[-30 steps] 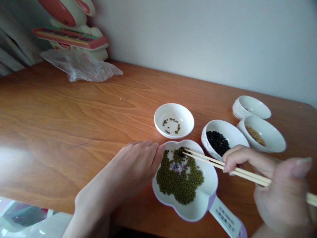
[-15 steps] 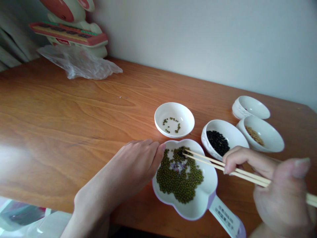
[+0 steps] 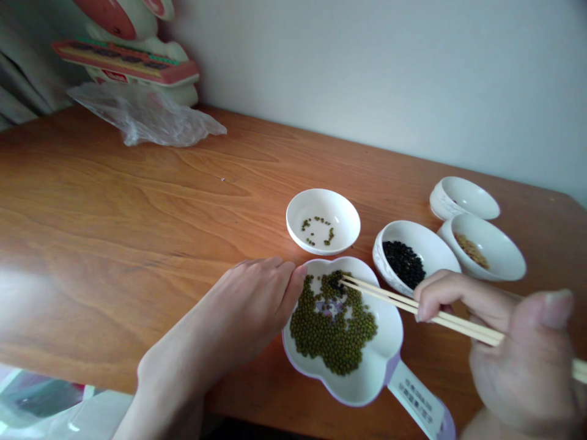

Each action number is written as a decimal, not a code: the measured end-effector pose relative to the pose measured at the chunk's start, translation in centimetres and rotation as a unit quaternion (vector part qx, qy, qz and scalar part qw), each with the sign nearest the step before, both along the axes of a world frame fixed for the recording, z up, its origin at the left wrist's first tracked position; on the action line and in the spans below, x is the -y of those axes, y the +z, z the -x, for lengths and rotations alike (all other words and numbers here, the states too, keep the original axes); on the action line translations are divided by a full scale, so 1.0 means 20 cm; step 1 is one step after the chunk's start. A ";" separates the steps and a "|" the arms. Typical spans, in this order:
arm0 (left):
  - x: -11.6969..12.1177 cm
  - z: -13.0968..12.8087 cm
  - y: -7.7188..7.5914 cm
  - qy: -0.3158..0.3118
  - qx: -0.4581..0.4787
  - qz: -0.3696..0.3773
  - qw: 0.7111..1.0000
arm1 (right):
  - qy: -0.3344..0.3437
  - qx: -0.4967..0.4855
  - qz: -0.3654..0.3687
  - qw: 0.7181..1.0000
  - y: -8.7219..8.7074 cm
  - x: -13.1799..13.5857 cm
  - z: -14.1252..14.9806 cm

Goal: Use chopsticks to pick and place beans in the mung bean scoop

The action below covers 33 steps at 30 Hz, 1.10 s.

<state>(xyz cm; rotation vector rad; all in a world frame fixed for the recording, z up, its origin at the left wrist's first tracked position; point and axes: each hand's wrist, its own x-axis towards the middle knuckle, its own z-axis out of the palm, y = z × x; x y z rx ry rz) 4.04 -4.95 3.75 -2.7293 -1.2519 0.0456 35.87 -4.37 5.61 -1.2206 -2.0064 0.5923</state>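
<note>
My left hand [image 3: 263,299] is closed on the left rim of a flower-shaped white scoop [image 3: 385,342] with a lilac edge and a labelled handle. Green mung beans [image 3: 339,342] cover much of its bottom, with a few black beans [image 3: 337,278] near the far side. In my right hand [image 3: 513,342] is a pair of wooden chopsticks [image 3: 389,297], their tips close together at the black beans. Whether a bean sits between the tips I cannot tell. Just beyond the scoop stands a white bowl [image 3: 343,229] with some green beans.
To the right stand a bowl [image 3: 440,256] of black beans, a bowl [image 3: 507,260] of tan grains and another white bowl [image 3: 479,198] behind. A crumpled plastic bag [image 3: 151,116] and a pink-and-white toy [image 3: 132,61] lie at the back left of the wooden table [image 3: 114,244].
The chopstick tips have drawn closer together at the black beans. My left hand, the scoop and the bowls stay where they were.
</note>
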 end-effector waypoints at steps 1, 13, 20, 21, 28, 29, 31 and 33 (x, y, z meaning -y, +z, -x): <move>0.00 0.00 0.00 -0.002 0.000 -0.002 1.000 | 0.009 0.000 0.001 1.000 0.00 0.00 0.00; -0.02 -0.01 0.03 0.009 0.008 0.027 1.000 | -0.025 0.009 -0.025 0.999 -0.02 -0.01 0.04; -0.01 -0.01 0.02 0.006 0.004 0.019 1.000 | -0.017 -0.003 -0.045 0.999 -0.02 -0.01 0.03; -0.01 -0.01 0.01 0.006 0.012 0.018 1.000 | -0.009 0.001 -0.046 0.999 -0.02 -0.01 0.02; 0.00 0.01 -0.01 0.025 0.077 0.033 0.996 | -0.002 0.008 -0.033 0.999 0.01 0.02 0.01; 0.00 0.00 -0.01 0.024 0.071 0.032 0.997 | -0.014 -0.008 -0.025 1.000 0.01 0.02 0.03; -0.01 0.00 0.00 0.016 0.041 0.025 0.999 | -0.048 -0.045 -0.001 0.998 0.01 0.04 0.07; -0.02 -0.01 0.01 0.007 0.013 0.011 1.000 | -0.080 -0.074 0.022 0.994 0.01 0.06 0.10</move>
